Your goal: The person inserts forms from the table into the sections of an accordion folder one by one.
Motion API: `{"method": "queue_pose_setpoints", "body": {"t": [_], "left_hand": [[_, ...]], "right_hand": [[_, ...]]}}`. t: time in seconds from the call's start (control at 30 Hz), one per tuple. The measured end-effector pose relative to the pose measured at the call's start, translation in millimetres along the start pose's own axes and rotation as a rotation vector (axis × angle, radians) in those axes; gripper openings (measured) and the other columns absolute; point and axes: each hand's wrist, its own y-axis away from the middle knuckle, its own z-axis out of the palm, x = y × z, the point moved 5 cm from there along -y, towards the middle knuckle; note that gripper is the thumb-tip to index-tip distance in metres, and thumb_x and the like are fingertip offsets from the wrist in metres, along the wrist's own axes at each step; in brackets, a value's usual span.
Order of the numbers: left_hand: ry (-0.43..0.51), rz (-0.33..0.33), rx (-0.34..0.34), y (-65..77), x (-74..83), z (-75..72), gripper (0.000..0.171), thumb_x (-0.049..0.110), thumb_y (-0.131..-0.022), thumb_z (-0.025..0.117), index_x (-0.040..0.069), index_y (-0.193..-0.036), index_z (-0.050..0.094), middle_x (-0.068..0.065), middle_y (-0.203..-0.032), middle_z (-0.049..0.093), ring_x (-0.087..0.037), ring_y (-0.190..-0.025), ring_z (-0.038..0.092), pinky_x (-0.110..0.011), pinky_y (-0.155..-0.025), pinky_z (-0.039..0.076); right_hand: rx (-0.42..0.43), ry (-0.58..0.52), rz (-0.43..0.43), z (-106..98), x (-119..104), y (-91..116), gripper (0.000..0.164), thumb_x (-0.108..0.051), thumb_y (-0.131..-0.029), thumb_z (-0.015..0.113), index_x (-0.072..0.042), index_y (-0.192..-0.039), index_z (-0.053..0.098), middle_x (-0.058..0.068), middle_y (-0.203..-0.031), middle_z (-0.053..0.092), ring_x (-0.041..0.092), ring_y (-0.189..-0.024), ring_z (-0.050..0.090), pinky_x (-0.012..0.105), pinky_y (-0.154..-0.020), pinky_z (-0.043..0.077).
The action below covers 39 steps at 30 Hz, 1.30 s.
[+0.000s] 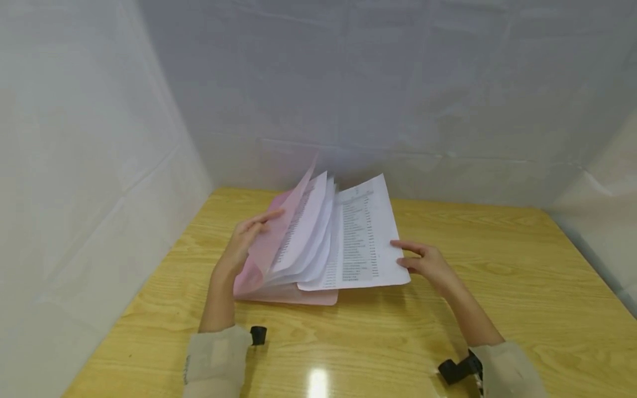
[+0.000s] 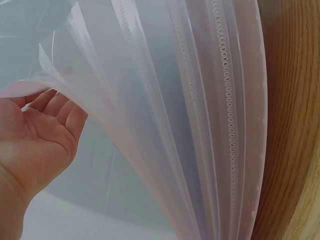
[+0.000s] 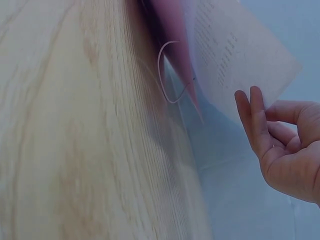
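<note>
A translucent pink file folder stands spread on the table, with pleated plastic dividers fanned out in the left wrist view. My left hand holds the folder's front cover near its left edge; in the left wrist view that hand has its fingers bent at the cover's edge. Several white sheets show between the cover and the back. Over the folder's right side lies a printed sheet. My right hand pinches this sheet's right edge between thumb and fingers.
A wooden table carries the folder. White sheeting hangs behind and at both sides. A thin elastic loop sticks out from the folder. Black mounts sit at both wrists.
</note>
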Motion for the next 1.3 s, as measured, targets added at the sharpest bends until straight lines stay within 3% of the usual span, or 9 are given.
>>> {"method": "queue_pose_setpoints", "body": {"t": [0.53,0.97,1.3], "left_hand": [[0.005,0.004,0.001,-1.3,-0.5,2.3,0.037,0.002,-0.092,0.038,-0.008,-0.125,0.051,-0.012,-0.130,0.050,-0.017,-0.128,0.031,-0.038,-0.102,0.017],[0.001,0.002,0.001,-0.5,-1.2,2.3,0.037,0.002,-0.093,0.037,-0.008,-0.125,0.051,-0.011,-0.131,0.050,-0.022,-0.130,0.029,-0.040,-0.102,0.017],[0.002,0.006,-0.002,-1.4,0.7,2.1,0.037,0.002,-0.092,0.037,-0.009,-0.125,0.051,-0.010,-0.130,0.051,-0.021,-0.129,0.030,-0.039,-0.102,0.017]], "right_hand": [[0.011,-0.012,-0.012,28,-1,-15,0.045,-0.001,-0.086,0.059,0.002,-0.130,0.050,0.023,-0.131,0.045,0.026,-0.098,0.057,0.034,-0.079,0.048],[0.018,-0.097,-0.003,48,-2,-21,0.044,0.002,-0.085,0.058,0.003,-0.128,0.051,0.020,-0.132,0.045,0.026,-0.100,0.056,0.033,-0.079,0.048],[0.001,-0.128,-0.012,60,-5,-26,0.044,0.003,-0.085,0.058,0.005,-0.128,0.050,0.022,-0.132,0.045,0.021,-0.092,0.058,0.031,-0.077,0.048]]}}
